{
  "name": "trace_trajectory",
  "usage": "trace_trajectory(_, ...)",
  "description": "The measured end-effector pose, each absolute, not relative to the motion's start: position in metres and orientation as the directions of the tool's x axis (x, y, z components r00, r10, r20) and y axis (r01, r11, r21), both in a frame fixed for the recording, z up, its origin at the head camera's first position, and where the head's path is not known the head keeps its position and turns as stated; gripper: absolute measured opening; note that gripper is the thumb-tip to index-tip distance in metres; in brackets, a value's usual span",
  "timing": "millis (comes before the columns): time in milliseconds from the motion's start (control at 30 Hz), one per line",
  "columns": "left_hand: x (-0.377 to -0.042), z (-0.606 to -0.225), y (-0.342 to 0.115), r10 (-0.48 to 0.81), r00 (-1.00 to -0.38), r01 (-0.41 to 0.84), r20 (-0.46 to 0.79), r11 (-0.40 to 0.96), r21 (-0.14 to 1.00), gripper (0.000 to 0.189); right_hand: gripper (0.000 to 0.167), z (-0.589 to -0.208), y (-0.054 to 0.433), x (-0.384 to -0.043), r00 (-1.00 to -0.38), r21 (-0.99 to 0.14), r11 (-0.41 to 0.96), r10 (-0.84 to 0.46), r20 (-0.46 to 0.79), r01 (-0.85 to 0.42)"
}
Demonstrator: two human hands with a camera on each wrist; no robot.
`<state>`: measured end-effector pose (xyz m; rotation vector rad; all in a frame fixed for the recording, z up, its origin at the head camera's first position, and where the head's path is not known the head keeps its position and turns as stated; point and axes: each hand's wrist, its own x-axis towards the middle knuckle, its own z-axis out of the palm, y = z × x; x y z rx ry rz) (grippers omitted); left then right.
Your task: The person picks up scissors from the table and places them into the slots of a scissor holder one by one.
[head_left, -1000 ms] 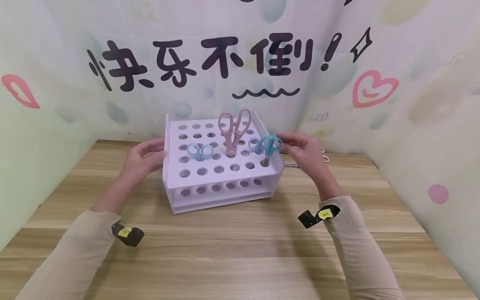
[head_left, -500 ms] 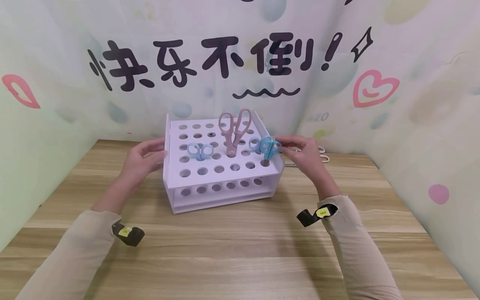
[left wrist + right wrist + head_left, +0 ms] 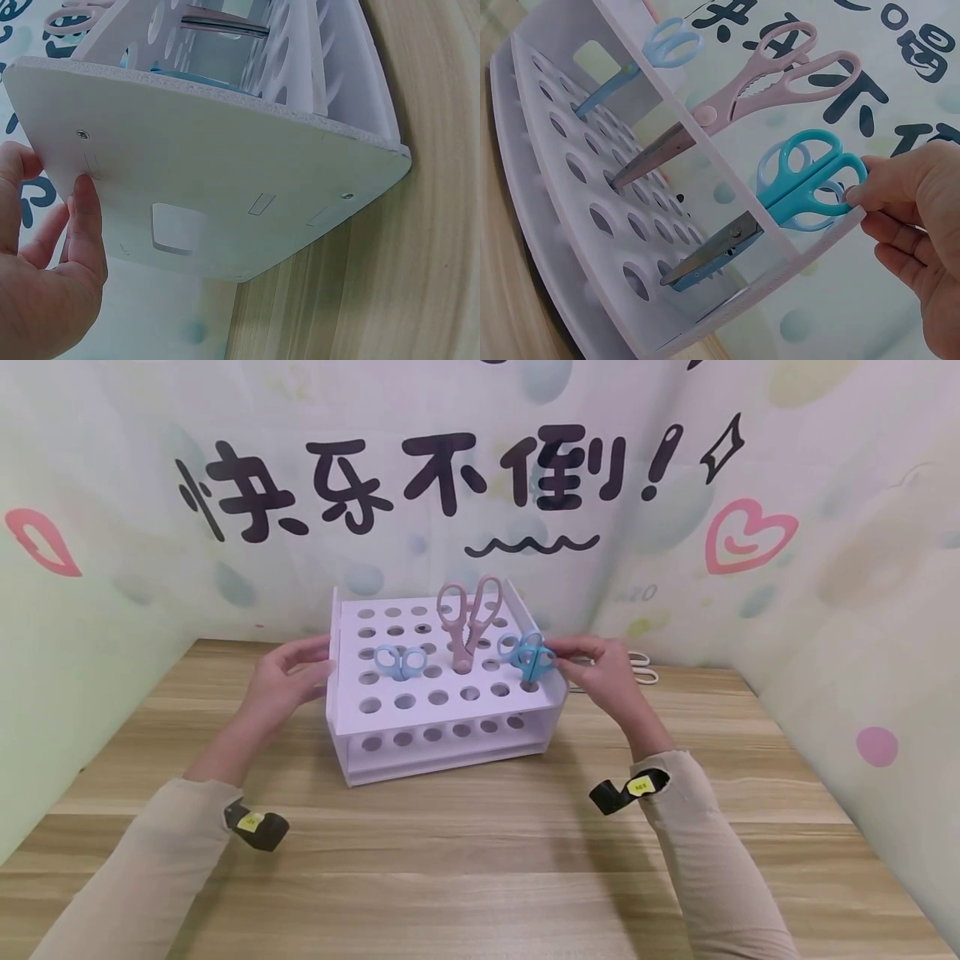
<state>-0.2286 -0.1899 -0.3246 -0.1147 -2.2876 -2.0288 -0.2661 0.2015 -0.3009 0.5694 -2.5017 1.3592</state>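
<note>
Down and slightly left come the teal scissors (image 3: 534, 662) since the first frame, the right hand (image 3: 603, 675) travelling with them, so their loops now overlap the nearby pair! Right-hand fingers are pinched tight on one teal loop, handles up, blades slanting down by the front right corner of the white rack (image 3: 387, 714); whether the tip is inside a hole, I can't tell. Across on the other side, the left hand (image 3: 288, 677) has its fingers a little apart and loosely bent, touching the rack's outer side. Standing in the holes, we have pink scissors (image 3: 457, 637) near the middle, light blue scissors (image 3: 401, 664) to their left, and a second light blue pair (image 3: 508, 647) right behind the teal ones. White handles (image 3: 641, 668) peek out behind the right hand, lying on the wood-grain tabletop (image 3: 450, 860).
</note>
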Motion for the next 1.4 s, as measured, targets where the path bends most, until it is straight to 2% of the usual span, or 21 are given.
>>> trace_trajectory(300, -0.229, -0.325, -0.189, 0.000, -0.993, 0.117, 0.117, 0.044, 0.992, 0.053, 0.023, -0.300, 0.204, -0.263, -0.906, -0.769, 0.478, -0.236, 0.353, -0.424)
trace_trajectory(833, -0.229, -0.325, -0.189, 0.006, -0.992, 0.125, 0.125, 0.077, 0.989, 0.054, 0.021, -0.283, 0.206, -0.274, -0.915, -0.725, 0.571, -0.337, 0.220, -0.385)
trace_trajectory(1033, -0.228, -0.325, -0.189, 0.006, -0.991, 0.130, 0.130, 0.046, 0.990, 0.053, 0.020, -0.282, 0.203, -0.271, -0.930, -0.717, 0.602, -0.310, 0.196, -0.351)
trace_trajectory(1400, -0.227, -0.325, -0.189, 0.003, -0.992, 0.124, 0.124, 0.066, 0.990, 0.054, 0.017, -0.290, 0.196, -0.267, -0.935, -0.713, 0.606, -0.260, 0.240, -0.352)
